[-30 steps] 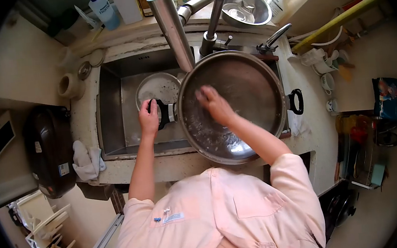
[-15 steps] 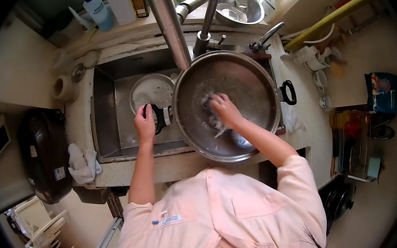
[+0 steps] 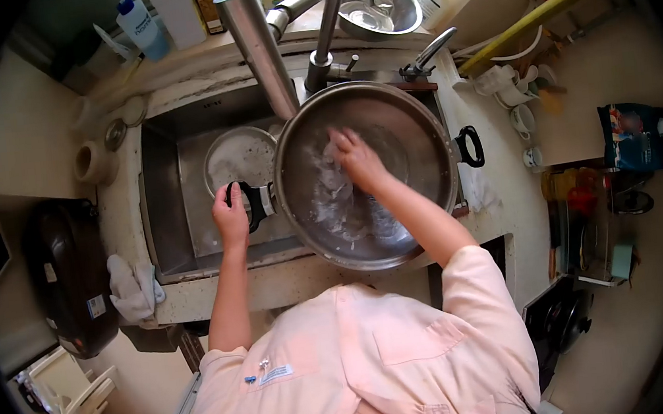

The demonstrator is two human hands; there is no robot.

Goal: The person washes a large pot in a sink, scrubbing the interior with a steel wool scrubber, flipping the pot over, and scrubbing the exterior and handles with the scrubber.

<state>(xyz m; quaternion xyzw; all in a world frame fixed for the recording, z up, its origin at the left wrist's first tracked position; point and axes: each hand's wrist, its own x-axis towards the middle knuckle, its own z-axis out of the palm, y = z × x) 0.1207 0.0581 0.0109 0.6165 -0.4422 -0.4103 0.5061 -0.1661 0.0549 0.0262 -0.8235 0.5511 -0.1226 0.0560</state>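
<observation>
The wide metal pan sits over the right part of the sink, its near rim reaching across the front edge of the bench; whether it rests on that edge or on something hidden below cannot be told. The left hand has its fingers curled around the pan's left handle, above the sink. The right handle is free and juts out toward the right side of the bench.

The right hand is down inside the pan, left of its middle, fingers bent toward the base and blurred. Pale, glassy streaks of water spread beside and below it. I cannot tell whether those fingers hold a pad or are bare.

For rubbing the inside of the pan well, the left grip looks to be what matters most: with only one handle held, a hard push toward the right wall could turn or slide the pan, so the grip should stay firm and the strokes even. Overlapping passes from the base out to the wall would cover more than circling in one place. Light pressure near the front rim seems wise, since water could slop over the bench's front edge onto the shirt. The tap spout comes down close to the back left rim, so lifting the pan there calls for care.
</observation>
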